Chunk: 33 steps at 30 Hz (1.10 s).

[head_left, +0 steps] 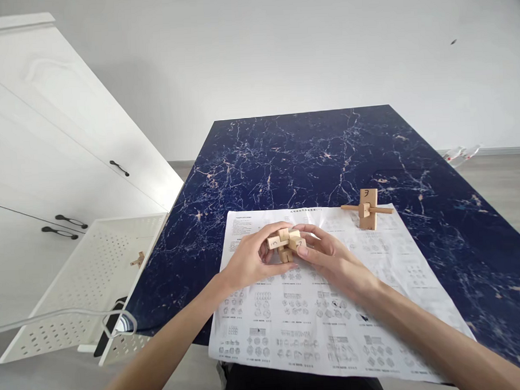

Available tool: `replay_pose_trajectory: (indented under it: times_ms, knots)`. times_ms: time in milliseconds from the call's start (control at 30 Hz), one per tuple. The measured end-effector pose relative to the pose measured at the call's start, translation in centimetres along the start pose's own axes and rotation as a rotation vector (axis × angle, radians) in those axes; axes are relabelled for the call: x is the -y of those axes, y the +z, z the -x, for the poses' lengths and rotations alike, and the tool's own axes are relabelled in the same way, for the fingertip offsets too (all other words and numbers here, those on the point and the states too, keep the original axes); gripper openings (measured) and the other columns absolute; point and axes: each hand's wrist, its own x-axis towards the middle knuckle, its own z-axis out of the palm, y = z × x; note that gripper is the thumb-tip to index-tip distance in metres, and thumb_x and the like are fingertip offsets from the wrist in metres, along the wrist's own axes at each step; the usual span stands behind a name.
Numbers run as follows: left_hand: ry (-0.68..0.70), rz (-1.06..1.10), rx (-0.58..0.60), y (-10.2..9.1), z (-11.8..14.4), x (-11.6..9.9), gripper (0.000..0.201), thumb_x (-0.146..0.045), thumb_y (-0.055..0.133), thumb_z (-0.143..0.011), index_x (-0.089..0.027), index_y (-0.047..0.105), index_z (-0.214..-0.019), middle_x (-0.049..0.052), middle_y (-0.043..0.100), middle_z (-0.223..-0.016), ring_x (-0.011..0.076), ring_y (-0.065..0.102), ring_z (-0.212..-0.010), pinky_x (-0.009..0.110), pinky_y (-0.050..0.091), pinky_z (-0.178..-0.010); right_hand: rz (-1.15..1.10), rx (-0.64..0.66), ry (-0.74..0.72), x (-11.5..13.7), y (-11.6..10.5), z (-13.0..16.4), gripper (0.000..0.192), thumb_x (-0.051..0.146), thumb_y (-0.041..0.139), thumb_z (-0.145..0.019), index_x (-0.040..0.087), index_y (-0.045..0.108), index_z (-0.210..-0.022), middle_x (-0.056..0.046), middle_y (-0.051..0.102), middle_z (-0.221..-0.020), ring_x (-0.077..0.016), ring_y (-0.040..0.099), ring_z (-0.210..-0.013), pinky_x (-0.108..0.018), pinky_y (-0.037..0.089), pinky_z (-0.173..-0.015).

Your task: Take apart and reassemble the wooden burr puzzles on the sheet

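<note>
Both hands — left hand (pixel 249 261), right hand (pixel 327 258) — gripped the wooden burr puzzle (pixel 285 243) over the instruction sheet (pixel 317 324), near table edge; assembly mid-step — the next piece would need careful alignment.

Both bare forearms reach forward, converging at centre. Left hand (pixel 249 258) curled, palm turned inward, fingers wrapped over the top, thumb below. Right hand (pixel 331 258) mirrors it, fingertips pinching inward. Hands nearly touching, wrists held low.
</note>
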Motion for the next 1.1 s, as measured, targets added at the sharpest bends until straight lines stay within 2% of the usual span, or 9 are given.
replay_pose_trajectory:
  times_ms: [200, 367, 500, 667, 800, 967, 1100]
  knots:
    - [0.017, 0.009, 0.033, 0.1, 0.1, 0.0, 0.072, -0.048, 0.088, -0.086, -0.03, 0.06, -0.149, 0.005, 0.076, -0.106, 0.0166, 0.065, -0.074, 0.027, 0.055, -0.066, 0.143, 0.028, -0.045, 0.2, 0.0, 0.0, 0.056, 0.056, 0.085, -0.089, 0.03, 0.057, -0.13, -0.012, 0.073, -0.136, -0.0336, 0.074, -0.123, -0.059, 0.06, -0.108]
    - [0.013, -0.017, 0.049, 0.0, 0.2, 0.1, 0.071, -0.046, 0.089, -0.084, -0.029, 0.062, -0.149, 0.001, 0.074, -0.094, 0.0129, 0.057, -0.066, 0.025, 0.05, -0.062, 0.213, 0.037, -0.093, -0.2, 0.0, 0.2, 0.052, 0.055, 0.083, -0.091, 0.03, 0.055, -0.127, -0.011, 0.074, -0.127, -0.0306, 0.076, -0.118, -0.055, 0.064, -0.103]
    - [0.055, -0.06, 0.037, 0.1, 0.4, 0.7, 0.074, -0.043, 0.09, -0.083, -0.028, 0.062, -0.15, 0.001, 0.075, -0.094, 0.0141, 0.059, -0.069, 0.026, 0.05, -0.065, 0.241, 0.032, -0.118, -0.4, 0.1, 0.4, 0.05, 0.05, 0.084, -0.092, 0.03, 0.054, -0.126, -0.009, 0.075, -0.124, -0.0296, 0.078, -0.115, -0.054, 0.064, -0.103]
    - [0.101, -0.036, 0.091, 0.5, 0.6, 0.9, 0.072, -0.043, 0.084, -0.09, -0.029, 0.058, -0.156, 0.004, 0.08, -0.101, 0.018, 0.069, -0.078, 0.03, 0.057, -0.074, 0.294, 0.042, -0.087, 0.0, 0.5, 0.6, 0.052, 0.048, 0.085, -0.09, 0.029, 0.056, -0.129, -0.011, 0.075, -0.126, -0.0305, 0.078, -0.115, -0.056, 0.063, -0.107]
    - [0.106, -0.057, 0.036, 0.5, 0.5, 0.6, 0.073, -0.044, 0.086, -0.086, -0.031, 0.06, -0.153, 0.005, 0.08, -0.11, 0.0204, 0.072, -0.085, 0.034, 0.06, -0.081, 0.35, 0.051, -0.142, 0.1, 0.4, 0.7, 0.054, 0.05, 0.082, -0.094, 0.03, 0.053, -0.135, -0.012, 0.075, -0.13, -0.0316, 0.077, -0.119, -0.055, 0.063, -0.107]
    - [0.015, 0.031, 0.001, -0.1, 0.2, 0.0, 0.075, -0.048, 0.091, -0.079, -0.027, 0.065, -0.146, 0.0, 0.072, -0.088, 0.0149, 0.058, -0.066, 0.027, 0.052, -0.062, 0.473, 0.087, -0.275, -0.6, -0.2, 0.8, 0.037, 0.048, 0.056, -0.111, 0.032, 0.048, -0.144, -0.012, 0.073, -0.139, -0.0301, 0.073, -0.127, -0.051, 0.062, -0.103]
    - [-0.006, 0.101, 0.065, -0.4, 0.1, -0.3, 0.074, -0.048, 0.094, -0.075, -0.026, 0.068, -0.141, -0.001, 0.066, -0.083, 0.0131, 0.052, -0.063, 0.025, 0.048, -0.058, 0.71, -0.053, -0.326, -1.3, -0.3, 0.7, 0.022, 0.043, 0.05, -0.113, 0.031, 0.053, -0.132, -0.008, 0.081, -0.12, -0.0288, 0.079, -0.109, -0.046, 0.062, -0.093]
